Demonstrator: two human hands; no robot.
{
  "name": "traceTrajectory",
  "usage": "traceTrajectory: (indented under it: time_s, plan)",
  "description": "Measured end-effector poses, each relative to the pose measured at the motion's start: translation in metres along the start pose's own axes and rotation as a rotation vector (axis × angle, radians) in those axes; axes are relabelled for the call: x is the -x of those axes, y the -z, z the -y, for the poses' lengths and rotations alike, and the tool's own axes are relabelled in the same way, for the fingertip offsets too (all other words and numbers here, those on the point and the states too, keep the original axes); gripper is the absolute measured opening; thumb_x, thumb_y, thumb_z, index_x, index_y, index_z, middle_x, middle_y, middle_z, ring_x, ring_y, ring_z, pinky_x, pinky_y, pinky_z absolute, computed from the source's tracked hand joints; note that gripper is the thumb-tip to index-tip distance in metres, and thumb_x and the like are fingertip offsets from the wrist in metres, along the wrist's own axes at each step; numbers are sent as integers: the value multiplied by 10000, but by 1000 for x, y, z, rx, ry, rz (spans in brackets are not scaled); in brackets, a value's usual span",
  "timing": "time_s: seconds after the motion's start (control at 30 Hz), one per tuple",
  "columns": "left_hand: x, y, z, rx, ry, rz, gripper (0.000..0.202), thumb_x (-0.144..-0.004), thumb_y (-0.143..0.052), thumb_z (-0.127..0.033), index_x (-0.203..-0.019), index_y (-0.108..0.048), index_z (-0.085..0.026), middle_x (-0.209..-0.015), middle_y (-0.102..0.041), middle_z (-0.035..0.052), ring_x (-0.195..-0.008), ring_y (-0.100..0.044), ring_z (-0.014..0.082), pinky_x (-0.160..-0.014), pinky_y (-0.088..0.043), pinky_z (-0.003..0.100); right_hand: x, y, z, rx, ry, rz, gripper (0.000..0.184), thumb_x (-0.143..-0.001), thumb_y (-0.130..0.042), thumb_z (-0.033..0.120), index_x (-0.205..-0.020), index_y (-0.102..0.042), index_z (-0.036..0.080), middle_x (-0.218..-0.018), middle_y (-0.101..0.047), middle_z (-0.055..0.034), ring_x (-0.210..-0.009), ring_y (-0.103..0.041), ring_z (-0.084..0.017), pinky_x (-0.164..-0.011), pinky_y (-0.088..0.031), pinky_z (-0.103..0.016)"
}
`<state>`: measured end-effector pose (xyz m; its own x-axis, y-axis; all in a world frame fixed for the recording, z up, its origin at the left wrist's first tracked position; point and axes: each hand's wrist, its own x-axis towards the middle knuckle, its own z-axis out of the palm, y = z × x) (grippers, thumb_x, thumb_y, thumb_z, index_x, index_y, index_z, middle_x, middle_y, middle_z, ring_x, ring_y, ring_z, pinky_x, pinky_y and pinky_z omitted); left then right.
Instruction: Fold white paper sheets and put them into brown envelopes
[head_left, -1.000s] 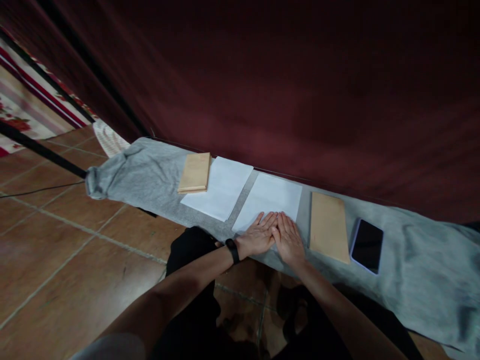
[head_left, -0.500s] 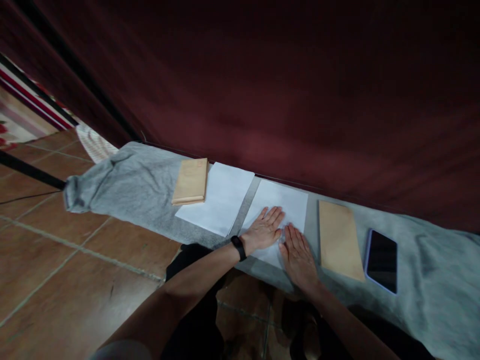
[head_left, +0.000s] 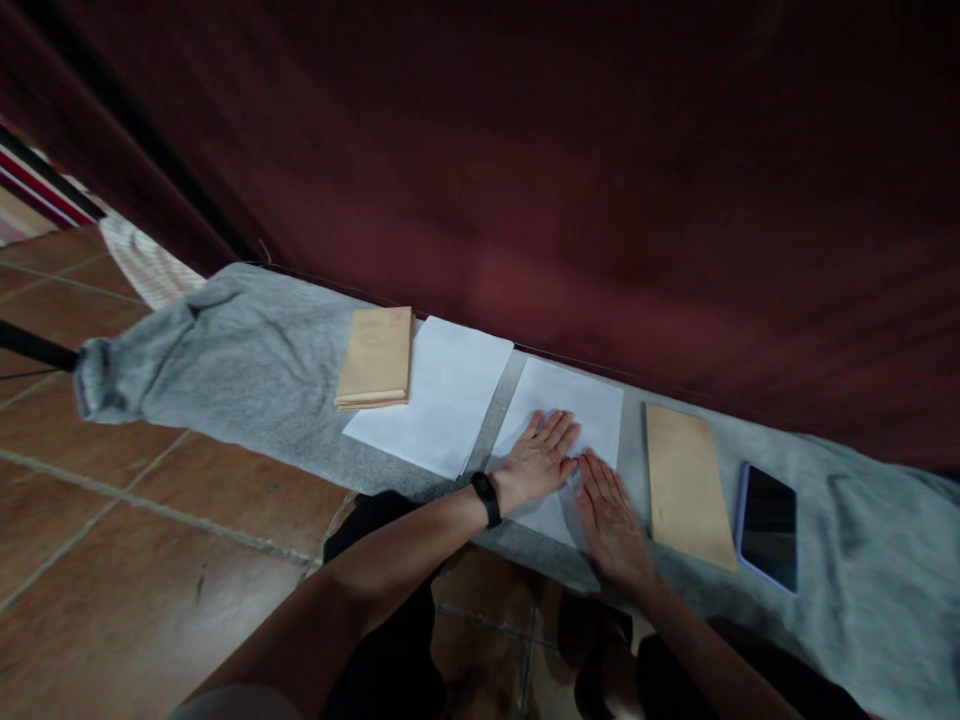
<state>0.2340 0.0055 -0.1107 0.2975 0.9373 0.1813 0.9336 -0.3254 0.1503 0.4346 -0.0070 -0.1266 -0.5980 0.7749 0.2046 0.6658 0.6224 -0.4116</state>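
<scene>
A white sheet of paper (head_left: 574,395) lies on the grey cloth, partly covered by both hands. My left hand (head_left: 538,460), with a black band at the wrist, rests flat on the sheet, fingers spread a little. Flat beside it, my right hand (head_left: 609,505) lies over the sheet's right edge with its fingers stretched out. The fingertips of the right hand are close to the left thumb. To the left is more white paper (head_left: 450,390), with a stack of brown envelopes (head_left: 375,355) on its left side. Right of my hands lies a single brown envelope (head_left: 686,485).
A phone (head_left: 770,525) in a purple case lies right of the single envelope. Grey cloth (head_left: 247,350) covers the long narrow surface. A dark red curtain (head_left: 525,200) hangs right behind it. Below are brown floor tiles (head_left: 150,540) and a dark pole (head_left: 37,347) at left.
The view has shifted slightly. Both hands stay flat on the sheet, the right one a little lower and further right. The papers, envelopes and phone lie as before.
</scene>
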Motion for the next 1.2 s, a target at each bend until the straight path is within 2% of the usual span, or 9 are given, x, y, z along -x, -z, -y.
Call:
traceTrajectory:
  time_s: [0.2, 0.3, 0.43, 0.6, 0.73, 0.87, 1.03, 1.13, 1.2]
  plan:
    - [-1, 11, -5, 24, -30, 39, 585, -1057, -325, -427, -1536, -383, -96, -1637, -348, 148, -1540, -267, 265, -1264, -144, 465, -39, 8, -15, -337, -218, -3, 654, -1065, -164, 556, -1554, -405, 195, -1604, -423, -112, -1499, -361, -223, -1250, -299, -501]
    - [3, 10, -13, 63, -89, 35, 596, -1038, -382, -440, -1521, -404, -90, -1597, -418, 161, -1518, -316, 268, -1257, -169, 453, -68, 7, -13, -406, -233, -2, 679, -1063, -149, 573, -1501, -489, 182, -1565, -481, -112, -1471, -408, -212, -1244, -315, -471]
    - [13, 6, -28, 111, -175, 21, 563, -1016, -438, -455, -1420, -522, -73, -1493, -546, 171, -1464, -402, 277, -1253, -191, 424, -104, 1, -8, -253, -96, 60, 655, -1074, -131, 536, -1435, -579, 225, -1556, -501, -74, -1474, -404, -209, -1247, -297, -477]
    - [22, 10, -39, 150, -210, 21, 556, -1031, -402, -465, -1440, -493, -99, -1519, -516, 160, -1450, -414, 276, -1247, -194, 435, -134, -5, -8, 72, 25, 181, 577, -1088, -141, 447, -1529, -461, 258, -1632, -370, -29, -1521, -320, -217, -1253, -264, -475]
    - [25, 12, -40, 159, -209, 26, 570, -1036, -387, -494, -1472, -467, -136, -1542, -490, 143, -1464, -398, 282, -1252, -177, 445, -149, -9, -12, 217, 61, 138, 528, -1085, -216, 371, -1553, -423, 242, -1643, -334, -40, -1521, -322, -234, -1253, -251, -469]
    - [27, 11, -39, 174, -210, 31, 593, -1040, -375, -516, -1502, -439, -150, -1575, -454, 137, -1507, -334, 273, -1260, -164, 438, -160, -11, -16, 293, 5, 80, 535, -1075, -262, 360, -1573, -382, 205, -1652, -307, -76, -1524, -313, -246, -1251, -235, -474]
    - [23, 21, -27, 254, -293, 94, 584, -1046, -379, -487, -1540, -396, -176, -1612, -410, 112, -1513, -330, 234, -1244, -237, 419, -167, -12, -21, 306, -104, 53, 573, -1078, -241, 389, -1577, -356, 131, -1655, -296, -126, -1534, -286, -251, -1253, -209, -470]
    - [13, 32, -10, 340, -370, 130, 447, -1022, -459, -342, -1442, -536, -211, -1499, -564, 71, -1415, -480, 202, -1188, -347, 360, -162, -12, -25, 291, -116, 36, 598, -1079, -215, 411, -1580, -343, 110, -1653, -290, -150, -1537, -276, -265, -1249, -206, -496]
    - [4, 38, 2, 403, -334, 132, 342, -991, -460, -215, -1257, -672, -243, -1295, -710, 25, -1233, -629, 174, -1102, -442, 311, -153, -12, -27, 287, -112, 33, 609, -1077, -215, 425, -1584, -333, 110, -1656, -278, -154, -1538, -272, -273, -1246, -210, -511]
